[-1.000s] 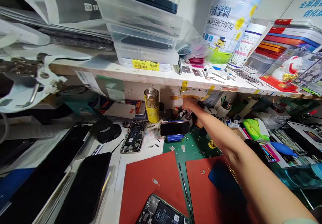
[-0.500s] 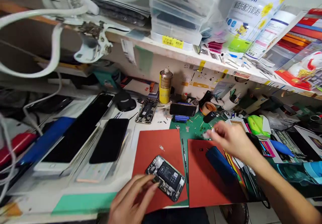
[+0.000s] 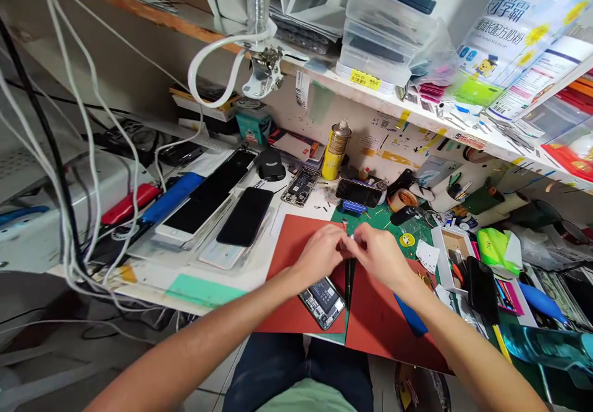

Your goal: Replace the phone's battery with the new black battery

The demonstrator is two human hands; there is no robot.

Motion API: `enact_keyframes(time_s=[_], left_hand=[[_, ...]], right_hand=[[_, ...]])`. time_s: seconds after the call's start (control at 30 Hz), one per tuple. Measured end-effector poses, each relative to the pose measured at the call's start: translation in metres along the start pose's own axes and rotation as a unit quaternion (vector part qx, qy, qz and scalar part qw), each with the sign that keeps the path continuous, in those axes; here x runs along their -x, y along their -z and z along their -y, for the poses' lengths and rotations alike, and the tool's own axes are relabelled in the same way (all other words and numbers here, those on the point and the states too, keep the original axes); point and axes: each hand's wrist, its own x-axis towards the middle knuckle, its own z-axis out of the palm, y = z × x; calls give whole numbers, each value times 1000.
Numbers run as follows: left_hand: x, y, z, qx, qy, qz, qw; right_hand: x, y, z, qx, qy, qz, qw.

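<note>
Here the left hand [image 3: 319, 252] and the right hand [image 3: 377, 254] meet fingertip to fingertip, pinching a tiny shiny bit [image 3: 351, 239] above the red mats [image 3: 296, 264] on the surface, near the open phone [image 3: 323, 301]; it looks light and slippery, best held by its edges.

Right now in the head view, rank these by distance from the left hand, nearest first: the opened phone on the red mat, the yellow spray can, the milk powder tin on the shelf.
From the left hand:
1. Opened phone, on the red mat just below the hand, toward the person.
2. Yellow spray can, standing at the back of the bench under the shelf.
3. Milk powder tin, up on the shelf at far right.
</note>
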Motion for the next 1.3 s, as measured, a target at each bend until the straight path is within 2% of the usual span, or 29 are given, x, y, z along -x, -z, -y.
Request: enact_keyframes(time_s=[0.13, 0.27, 0.5, 0.67, 1.03, 1.3], left_hand=[[-24, 7, 43, -47, 30, 8, 998], [-35, 7, 73, -67, 38, 34, 996], [-35, 2, 91, -56, 14, 73, 996], [-34, 1, 94, -48, 3, 76, 996], [-38, -4, 94, -70, 8, 72, 995], [-39, -4, 93, -83, 10, 79, 993]], right_hand=[[-48, -17, 7, 34, 26, 21, 999], [-72, -33, 7, 73, 67, 45, 994], [-75, -54, -11, 104, 159, 64, 980], [-71, -53, -20, 101, 230, 66, 966], [-68, -49, -9, 88, 157, 33, 983], [-66, -40, 4, 91, 119, 48, 988]])
